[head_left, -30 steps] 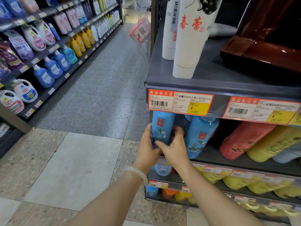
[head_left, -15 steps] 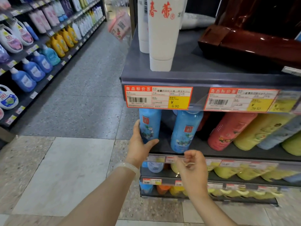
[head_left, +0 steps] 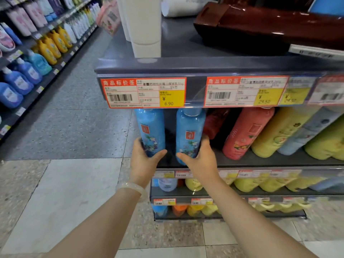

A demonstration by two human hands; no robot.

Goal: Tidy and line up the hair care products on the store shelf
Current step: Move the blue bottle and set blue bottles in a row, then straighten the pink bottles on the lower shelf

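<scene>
Two blue bottles with flower labels stand at the left end of the dark shelf (head_left: pixel 260 162). My left hand (head_left: pixel 144 161) grips the base of the left blue bottle (head_left: pixel 149 127). My right hand (head_left: pixel 200 158) wraps the base of the right blue bottle (head_left: pixel 189 131). A gap of shelf shows between the two bottles. Right of them a pink-red bottle (head_left: pixel 245 135) leans, then yellow bottles (head_left: pixel 279 135) and a pale blue one (head_left: pixel 312 131) lean too. Their tops are hidden behind the price-tag rail (head_left: pixel 195 71).
White tubes (head_left: pixel 146 25) and a dark red box (head_left: pixel 260 25) sit on the shelf above. Lower shelves hold yellow, orange and blue bottles (head_left: pixel 245 184). Across the aisle floor (head_left: pixel 74 127) a rack of detergent jugs (head_left: pixel 24 77) runs along the left.
My right hand rose from below the shelf edge and closed on the right blue bottle. My left hand stays on the left bottle. The view shifted closer and to the right.
</scene>
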